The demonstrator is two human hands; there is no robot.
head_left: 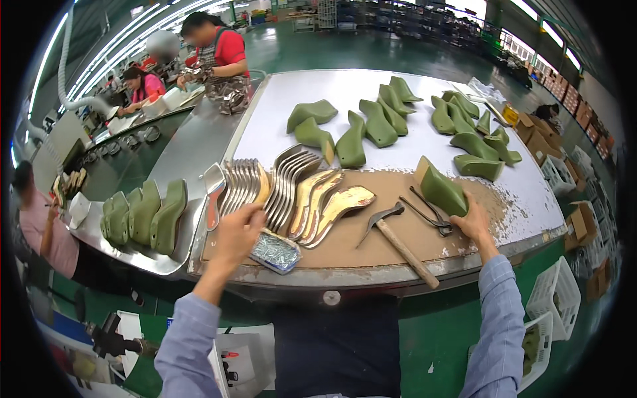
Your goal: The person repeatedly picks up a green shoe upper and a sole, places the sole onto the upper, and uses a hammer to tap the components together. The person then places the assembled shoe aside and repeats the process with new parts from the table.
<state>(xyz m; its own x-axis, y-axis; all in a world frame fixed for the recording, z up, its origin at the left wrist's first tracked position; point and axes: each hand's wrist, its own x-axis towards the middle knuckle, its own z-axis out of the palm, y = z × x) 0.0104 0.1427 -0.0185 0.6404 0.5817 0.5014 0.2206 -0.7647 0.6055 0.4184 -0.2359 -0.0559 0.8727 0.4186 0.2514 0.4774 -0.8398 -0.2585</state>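
Note:
My right hand (474,219) grips a green shoe last (442,190) by one end, holding it tilted above the right part of the brown board. My left hand (240,235) hovers near a row of silver insoles (242,180), fingers curled and blurred; whether anything is in them is not clear. Beside it is a small box of nails (277,252). More silver insoles (290,182) and several gold insoles (344,204) lie just beyond. Between my hands rest a hammer (403,251) with a wooden handle and dark metal pincers (430,213).
Several green lasts (381,126) lie across the white tabletop (265,113); others (169,215) stand on a metal tray at left. White crates (554,295) and cartons (580,225) sit on the floor at right. Co-workers (225,56) work at the far left.

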